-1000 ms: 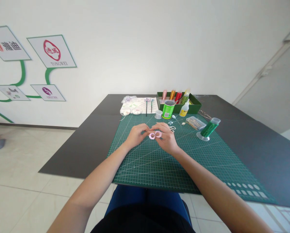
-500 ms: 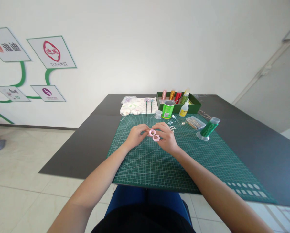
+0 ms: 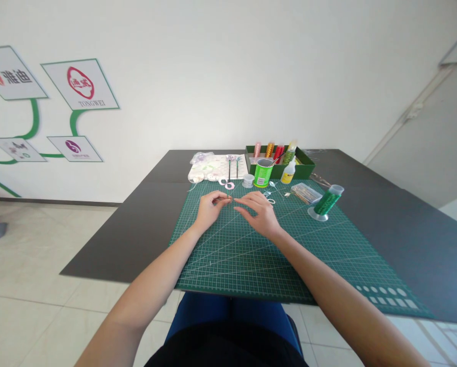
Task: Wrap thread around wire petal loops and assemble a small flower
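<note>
Above the green cutting mat [image 3: 228, 255], my left hand [image 3: 210, 208] is closed, thumb and fingertips pinched together around something too small to make out. My right hand [image 3: 259, 211] faces it with the fingers stretched forward and the thumb apart; its fingertips are close to the left fingertips, and nothing clear shows in it. Just beyond the left fingertips lie scissors with pink handles [image 3: 230, 186], their blades hard to see. A pale looped handle [image 3: 271, 202] pokes out from behind my right hand.
Farther back are a green tin [image 3: 263, 175], a glue bottle [image 3: 288, 172], a white spool [image 3: 248, 181] and a dark green box [image 3: 305, 164] of thread spools. A green thread spool [image 3: 328, 200] and a clear case [image 3: 306, 193] stand right. Plastic bags [image 3: 203, 167] lie back left.
The pink-handled scissors have left my right hand and now lie farther back on the mat. My right hand has opened; my left hand stays pinched, slightly farther left.
</note>
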{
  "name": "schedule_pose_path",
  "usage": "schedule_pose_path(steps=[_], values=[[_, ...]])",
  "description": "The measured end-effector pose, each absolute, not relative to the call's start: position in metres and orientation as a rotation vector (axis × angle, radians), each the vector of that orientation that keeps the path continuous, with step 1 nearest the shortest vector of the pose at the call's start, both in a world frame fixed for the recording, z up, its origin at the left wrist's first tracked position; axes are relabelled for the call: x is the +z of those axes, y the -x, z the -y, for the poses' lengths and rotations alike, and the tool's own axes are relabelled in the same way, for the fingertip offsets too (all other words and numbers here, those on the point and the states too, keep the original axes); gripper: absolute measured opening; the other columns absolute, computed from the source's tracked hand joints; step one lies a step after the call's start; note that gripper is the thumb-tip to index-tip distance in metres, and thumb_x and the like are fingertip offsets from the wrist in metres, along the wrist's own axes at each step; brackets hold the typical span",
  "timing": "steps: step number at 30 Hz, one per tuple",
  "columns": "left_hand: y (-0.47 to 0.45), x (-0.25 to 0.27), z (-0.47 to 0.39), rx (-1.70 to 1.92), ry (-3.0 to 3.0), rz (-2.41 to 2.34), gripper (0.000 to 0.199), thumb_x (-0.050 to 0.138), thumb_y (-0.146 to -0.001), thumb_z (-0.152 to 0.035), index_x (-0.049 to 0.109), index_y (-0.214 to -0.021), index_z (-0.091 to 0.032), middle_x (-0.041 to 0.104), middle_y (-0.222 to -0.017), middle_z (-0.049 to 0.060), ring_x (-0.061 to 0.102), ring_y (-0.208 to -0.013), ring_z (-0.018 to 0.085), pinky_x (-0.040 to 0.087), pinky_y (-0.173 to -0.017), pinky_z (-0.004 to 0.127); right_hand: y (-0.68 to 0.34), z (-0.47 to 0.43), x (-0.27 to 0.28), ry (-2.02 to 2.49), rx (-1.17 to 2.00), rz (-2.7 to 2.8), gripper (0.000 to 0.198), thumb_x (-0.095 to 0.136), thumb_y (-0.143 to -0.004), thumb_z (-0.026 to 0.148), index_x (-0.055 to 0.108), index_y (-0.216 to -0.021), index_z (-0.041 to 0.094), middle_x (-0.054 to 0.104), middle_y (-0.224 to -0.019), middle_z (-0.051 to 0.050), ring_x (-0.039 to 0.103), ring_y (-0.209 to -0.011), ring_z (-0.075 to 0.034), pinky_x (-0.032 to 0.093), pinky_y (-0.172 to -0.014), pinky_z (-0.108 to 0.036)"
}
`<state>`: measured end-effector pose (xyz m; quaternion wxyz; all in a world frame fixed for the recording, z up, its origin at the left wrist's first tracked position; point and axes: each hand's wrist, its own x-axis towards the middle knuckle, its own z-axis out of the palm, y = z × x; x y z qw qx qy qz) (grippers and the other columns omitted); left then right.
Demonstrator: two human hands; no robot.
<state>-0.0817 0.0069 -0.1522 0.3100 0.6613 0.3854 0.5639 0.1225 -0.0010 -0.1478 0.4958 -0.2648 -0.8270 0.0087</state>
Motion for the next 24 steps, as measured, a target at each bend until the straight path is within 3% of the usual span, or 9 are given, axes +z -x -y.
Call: schedule_pose_path(steps=[18,24], values=[[0.086,-0.16,-0.02,1.255,-1.218,-0.966,0.044,0.092,-0.066,-0.046,0.075,-0.088,-0.013,0.078,-0.086,0.011,0.073,-0.074,0.018,0.061,-0.064,0.029,-0.122,-0.004,-0.153,0.622,-0.006,2.052,0.031,0.056,-0.103,0.024,0.068,-0.075,0.02,0.067,-0.068,-0.004,0.059,-0.068,-0.019,0.045,-0.068,-0.035],[0.095,-0.147,-0.062,1.256,-1.238,-1.155,0.038,0.092,-0.065,-0.043,0.075,-0.081,-0.013,0.076,-0.087,0.009,0.07,-0.073,0.016,0.06,-0.064,0.028,-0.118,-0.001,-0.154,0.609,-0.03,2.077,0.031,0.055,-0.103,0.023,0.067,-0.074,0.02,0.068,-0.068,-0.004,0.059,-0.069,-0.019,0.044,-0.071,-0.036]])
